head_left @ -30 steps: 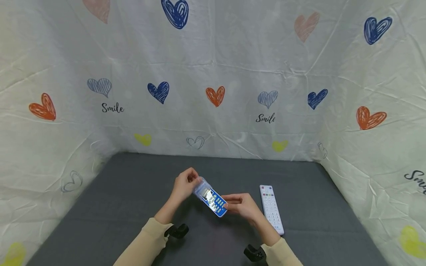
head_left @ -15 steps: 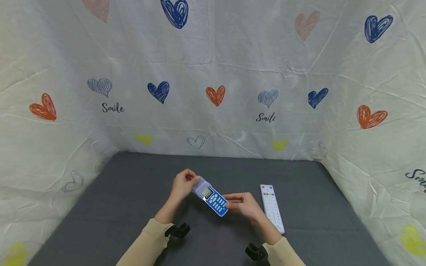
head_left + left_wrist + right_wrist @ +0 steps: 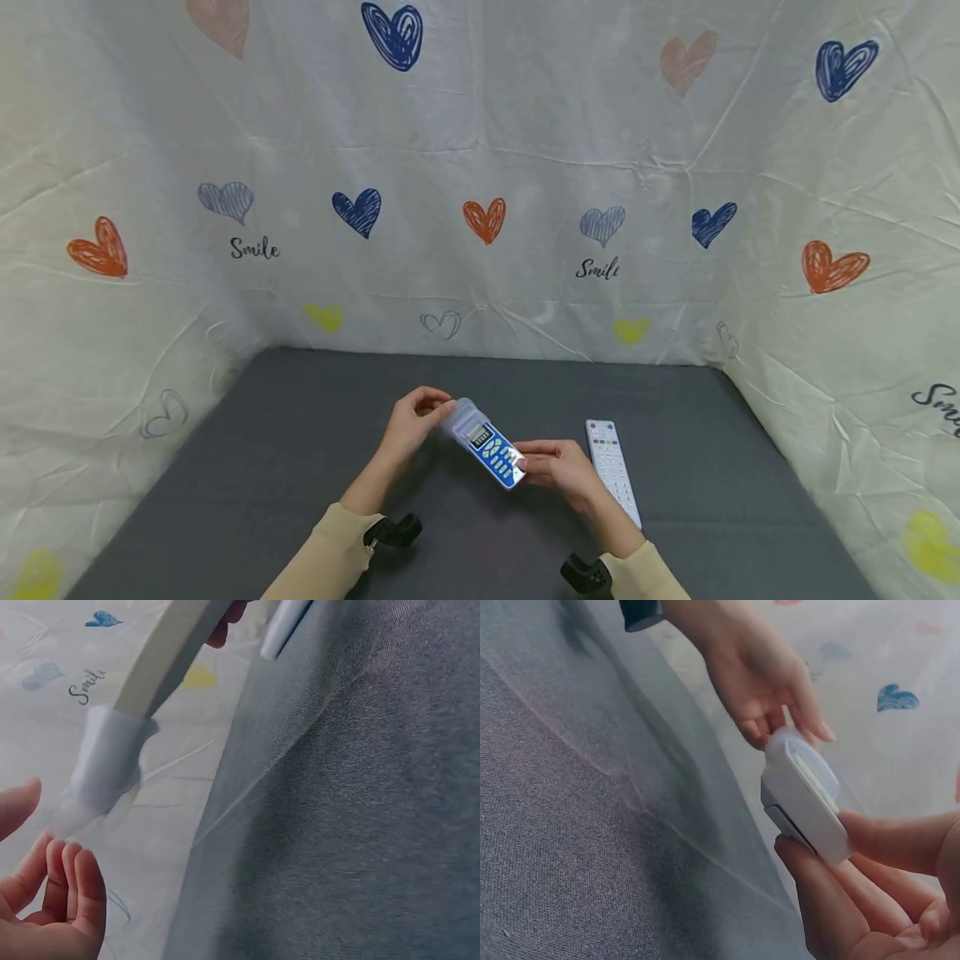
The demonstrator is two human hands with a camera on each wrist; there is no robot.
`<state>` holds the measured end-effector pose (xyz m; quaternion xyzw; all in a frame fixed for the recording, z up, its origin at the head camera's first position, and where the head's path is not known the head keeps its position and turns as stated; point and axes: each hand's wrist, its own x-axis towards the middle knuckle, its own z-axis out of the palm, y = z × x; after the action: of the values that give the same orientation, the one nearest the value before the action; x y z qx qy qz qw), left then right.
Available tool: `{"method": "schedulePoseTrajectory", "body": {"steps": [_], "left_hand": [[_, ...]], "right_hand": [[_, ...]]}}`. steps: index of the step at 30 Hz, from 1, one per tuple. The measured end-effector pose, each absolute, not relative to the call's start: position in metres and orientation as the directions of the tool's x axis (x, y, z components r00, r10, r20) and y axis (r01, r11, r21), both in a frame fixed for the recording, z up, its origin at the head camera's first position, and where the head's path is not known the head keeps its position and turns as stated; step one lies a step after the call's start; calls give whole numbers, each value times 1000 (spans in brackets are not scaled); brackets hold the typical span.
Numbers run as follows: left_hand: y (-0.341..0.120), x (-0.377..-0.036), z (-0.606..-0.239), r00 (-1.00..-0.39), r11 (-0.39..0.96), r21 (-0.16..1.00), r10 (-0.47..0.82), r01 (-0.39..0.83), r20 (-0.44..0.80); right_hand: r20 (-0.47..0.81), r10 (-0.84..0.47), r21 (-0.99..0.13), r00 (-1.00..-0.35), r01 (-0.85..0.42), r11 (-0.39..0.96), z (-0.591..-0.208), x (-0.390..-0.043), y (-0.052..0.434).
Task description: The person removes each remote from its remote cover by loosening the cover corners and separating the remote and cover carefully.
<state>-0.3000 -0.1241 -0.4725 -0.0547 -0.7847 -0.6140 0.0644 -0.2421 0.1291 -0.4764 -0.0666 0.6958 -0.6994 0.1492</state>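
A small white remote control (image 3: 497,457) with a blue keypad and a little display is held tilted above the dark table, in the middle of the head view. Its upper end sits inside a clear plastic sleeve (image 3: 463,419), which covers part of the body. My left hand (image 3: 405,427) pinches the sleeve's far corner; in the left wrist view the thumb looks slightly apart from the curled fingertips (image 3: 91,874), and the film is blurred. At the keypad's lower end, my right hand (image 3: 566,471) grips the remote between thumb and fingers.
A longer white remote (image 3: 613,475) lies on the grey cloth of the table (image 3: 720,492), right beside my right forearm. A white sheet (image 3: 540,183) printed with hearts hangs behind the table and at both sides. Each wrist carries a black camera (image 3: 395,531).
The blue-faced remote and sleeve have shifted slightly right with my right hand. My left hand has stayed nearly in place, now at the sleeve's outer edge. The longer remote lies unmoved.
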Motion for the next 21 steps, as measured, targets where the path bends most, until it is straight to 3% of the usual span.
{"method": "schedulePoseTrajectory", "body": {"steps": [5,10,21], "left_hand": [[-129,-293,-476,-992,147,982,49,122,116],[-127,-277,-464,-979,146,968,46,202,198],[-122,-270,-454,-967,143,958,-20,250,255]], "right_hand": [[-104,-310,-993,-945,117,-22,-477,-243,132],[-60,-367,-997,-928,76,-27,-476,-245,135],[-135,-377,-989,-917,145,1,-474,-247,130]]}}
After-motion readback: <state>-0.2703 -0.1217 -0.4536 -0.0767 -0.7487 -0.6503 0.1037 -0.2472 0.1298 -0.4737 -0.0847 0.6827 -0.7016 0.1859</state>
